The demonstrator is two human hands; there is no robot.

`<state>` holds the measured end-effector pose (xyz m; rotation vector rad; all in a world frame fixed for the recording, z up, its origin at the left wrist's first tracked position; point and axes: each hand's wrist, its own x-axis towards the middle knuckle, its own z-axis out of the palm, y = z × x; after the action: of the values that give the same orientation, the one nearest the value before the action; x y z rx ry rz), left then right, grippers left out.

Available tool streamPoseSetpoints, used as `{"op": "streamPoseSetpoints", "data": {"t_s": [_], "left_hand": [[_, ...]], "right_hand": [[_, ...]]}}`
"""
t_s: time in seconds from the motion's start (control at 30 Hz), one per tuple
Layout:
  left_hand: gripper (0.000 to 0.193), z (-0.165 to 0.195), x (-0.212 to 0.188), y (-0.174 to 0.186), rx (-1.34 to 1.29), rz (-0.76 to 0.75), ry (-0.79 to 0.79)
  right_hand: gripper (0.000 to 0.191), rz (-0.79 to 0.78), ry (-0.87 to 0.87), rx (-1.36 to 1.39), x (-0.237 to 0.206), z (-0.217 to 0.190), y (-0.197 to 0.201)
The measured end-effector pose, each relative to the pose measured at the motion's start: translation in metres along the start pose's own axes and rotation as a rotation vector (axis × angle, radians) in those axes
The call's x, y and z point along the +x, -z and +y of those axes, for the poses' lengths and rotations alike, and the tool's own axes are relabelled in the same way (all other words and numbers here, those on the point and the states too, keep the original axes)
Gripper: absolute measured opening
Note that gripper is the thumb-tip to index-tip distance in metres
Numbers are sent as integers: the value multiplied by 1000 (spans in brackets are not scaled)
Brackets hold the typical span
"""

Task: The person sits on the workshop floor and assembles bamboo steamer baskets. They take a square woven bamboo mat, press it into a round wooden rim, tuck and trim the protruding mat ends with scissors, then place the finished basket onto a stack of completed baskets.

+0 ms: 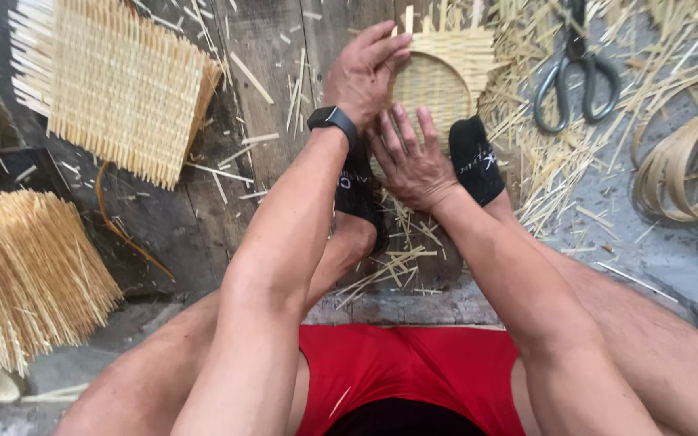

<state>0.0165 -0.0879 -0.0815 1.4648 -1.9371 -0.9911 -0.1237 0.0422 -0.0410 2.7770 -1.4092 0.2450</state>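
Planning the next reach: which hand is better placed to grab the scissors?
Right, probably. The right hand lies flat on the woven basket, on the same side as the scissors; the left hand presses the basket's left rim and would have to cross over.

Basket [434, 81] at top centre, both hands on it: left hand [363, 73] at its left edge, right hand [409, 157] below. Scissors [575, 69] upper right, woven mat [123, 85] upper left.

The single head-worn camera looks steeply down, close over the person's lap, forearms and the floor ahead.
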Motion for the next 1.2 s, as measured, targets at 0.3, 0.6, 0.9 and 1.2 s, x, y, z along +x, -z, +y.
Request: {"op": "streamPoseSetpoints", "data": {"t_s": [0.3,0.6,0.9,1.2], "left_hand": [[26,-3,14,11,32,-34,-170],[29,-15,25,-8,-248,-80,248],[66,32,34,31,-211,-303,155],[35,104,-62,11,260,-107,-438]], "right_hand": [[41,-65,-351,394,54,102,28],[39,-202,-783,961,56,122,-38],[40,10,-640,619,-11,203,66],[38,-616,-816,215,-138,251,208]]}}
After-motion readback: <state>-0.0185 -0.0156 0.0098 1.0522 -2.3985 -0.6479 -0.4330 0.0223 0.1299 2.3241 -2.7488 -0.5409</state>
